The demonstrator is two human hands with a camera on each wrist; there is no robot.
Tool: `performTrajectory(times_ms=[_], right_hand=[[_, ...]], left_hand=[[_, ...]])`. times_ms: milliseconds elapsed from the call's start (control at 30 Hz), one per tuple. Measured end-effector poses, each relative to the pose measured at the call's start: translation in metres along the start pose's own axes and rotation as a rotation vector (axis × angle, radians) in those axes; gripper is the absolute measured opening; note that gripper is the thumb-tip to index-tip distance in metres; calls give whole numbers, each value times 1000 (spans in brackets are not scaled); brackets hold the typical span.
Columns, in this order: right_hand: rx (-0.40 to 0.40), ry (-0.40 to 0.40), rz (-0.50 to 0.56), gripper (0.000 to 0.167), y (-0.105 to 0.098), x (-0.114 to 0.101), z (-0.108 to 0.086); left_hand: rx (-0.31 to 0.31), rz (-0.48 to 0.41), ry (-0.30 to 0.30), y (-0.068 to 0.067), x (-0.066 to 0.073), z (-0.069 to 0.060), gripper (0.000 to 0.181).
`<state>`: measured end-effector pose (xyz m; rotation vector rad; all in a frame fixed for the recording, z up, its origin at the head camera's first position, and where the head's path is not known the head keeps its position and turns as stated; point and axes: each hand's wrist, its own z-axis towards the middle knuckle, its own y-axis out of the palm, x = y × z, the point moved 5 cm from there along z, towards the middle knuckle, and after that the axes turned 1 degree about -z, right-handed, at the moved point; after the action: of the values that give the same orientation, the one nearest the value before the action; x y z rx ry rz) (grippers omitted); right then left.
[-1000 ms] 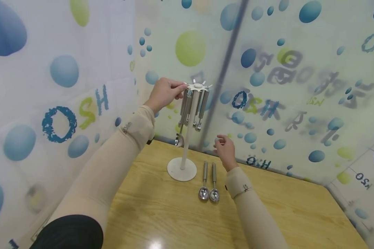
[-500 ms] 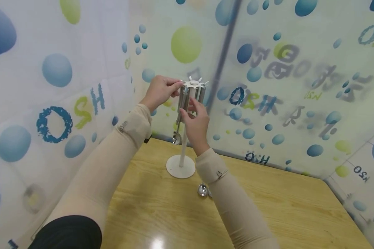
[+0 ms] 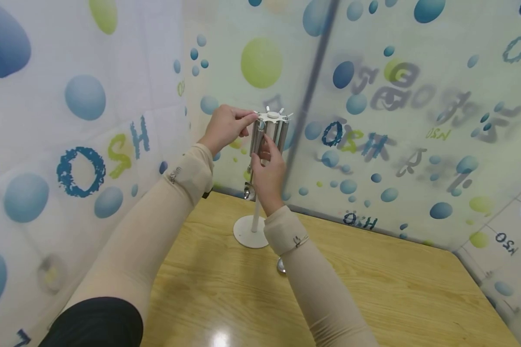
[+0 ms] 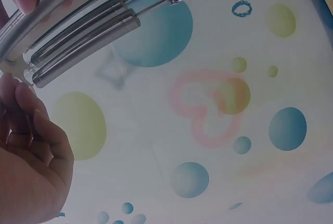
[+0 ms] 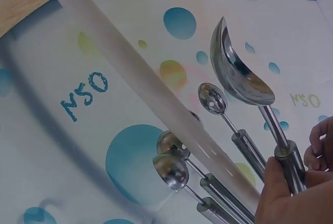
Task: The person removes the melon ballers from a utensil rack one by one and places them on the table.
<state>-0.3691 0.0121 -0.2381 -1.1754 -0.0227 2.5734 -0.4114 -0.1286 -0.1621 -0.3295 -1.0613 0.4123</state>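
Note:
A white utensil stand (image 3: pixel 245 231) with a round base and a notched top (image 3: pixel 272 116) holds several metal-handled tools. My left hand (image 3: pixel 226 126) pinches the notched top at its left edge. Below it, my right hand (image 3: pixel 269 176) grips the handle of a hanging ice cream scoop (image 5: pixel 239 73), thumb on the near side. In the right wrist view the scoop's long pointed bowl is plain to see. Beside it hang several small melon ballers (image 5: pixel 171 172), around the white pole (image 5: pixel 140 73). The left wrist view shows the handles (image 4: pixel 86 49) by my left fingers.
On the wooden table (image 3: pixel 226 289), right of the stand's base, lies a metal scoop (image 3: pixel 281 266), mostly hidden behind my right sleeve. Printed curtains (image 3: pixel 156 62) close in the table's left and back sides.
My right hand has come from over the table, up and left, onto the hanging scoop's handle. Its sleeve now covers most of the two scoops on the table. My left hand keeps its hold.

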Motion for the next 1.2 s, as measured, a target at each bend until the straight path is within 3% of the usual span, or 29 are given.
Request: performTrajectory(times_ms=[467, 700, 1000, 1200], right_hand=[[-61, -42, -47, 50, -4, -13, 2], [-79, -62, 12, 53, -11, -20, 4], [-40, -19, -26, 53, -40, -22, 6], [-14, 9, -56, 53, -63, -7, 8]], left_hand=[[5, -20, 17, 1, 1, 0, 36], [7, -16, -2, 1, 3, 0, 36], [2, -23, 7, 2, 1, 4, 36], [1, -23, -6, 3, 0, 4, 37]])
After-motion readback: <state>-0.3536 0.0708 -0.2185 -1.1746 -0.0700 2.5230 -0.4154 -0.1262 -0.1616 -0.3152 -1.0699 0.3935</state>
